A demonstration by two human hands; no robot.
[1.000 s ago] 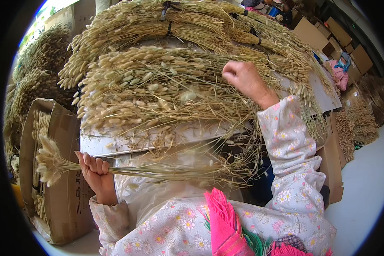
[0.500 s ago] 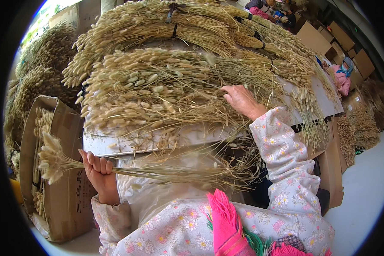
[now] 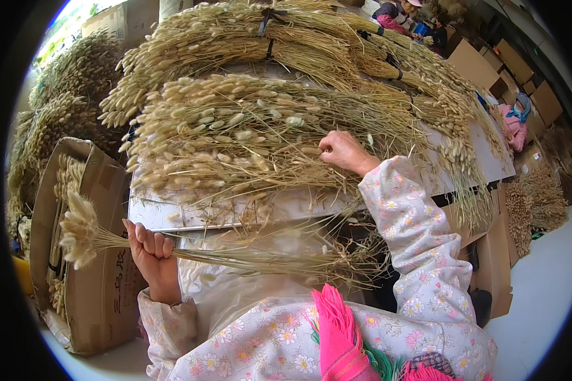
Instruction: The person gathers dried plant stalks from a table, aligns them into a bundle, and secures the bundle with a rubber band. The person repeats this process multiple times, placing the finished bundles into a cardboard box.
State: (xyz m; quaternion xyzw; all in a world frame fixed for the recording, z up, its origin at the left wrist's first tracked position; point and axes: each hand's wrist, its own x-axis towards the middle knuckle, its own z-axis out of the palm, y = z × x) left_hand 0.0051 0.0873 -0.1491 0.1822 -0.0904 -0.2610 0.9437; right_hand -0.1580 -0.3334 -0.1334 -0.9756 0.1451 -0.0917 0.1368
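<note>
My left hand (image 3: pixel 152 257) is closed in a fist around the stems of a bunch of dried bunny tail grass (image 3: pixel 79 233). Its fluffy pale heads point left, and the long stems trail right below the table edge. Over the table, my right hand (image 3: pixel 344 151) has its fingers pinched together at the loose pile of bunny tail grass (image 3: pixel 216 127). A fuzzy head lies right by those fingertips; whether they grip a stem is hidden.
Tied bundles of grass (image 3: pixel 299 38) lie along the table's far side. An open cardboard box (image 3: pixel 102 298) with more grass stands at the left. Clear plastic (image 3: pixel 216 286) hangs below the white table edge (image 3: pixel 171 216). Two people (image 3: pixel 397 16) sit farther off, among cartons (image 3: pixel 473 63).
My right hand has moved slightly left and down over the pile, its fingers now more tightly curled. My left hand keeps hold of the bunch, almost unmoved. The view has shifted a little.
</note>
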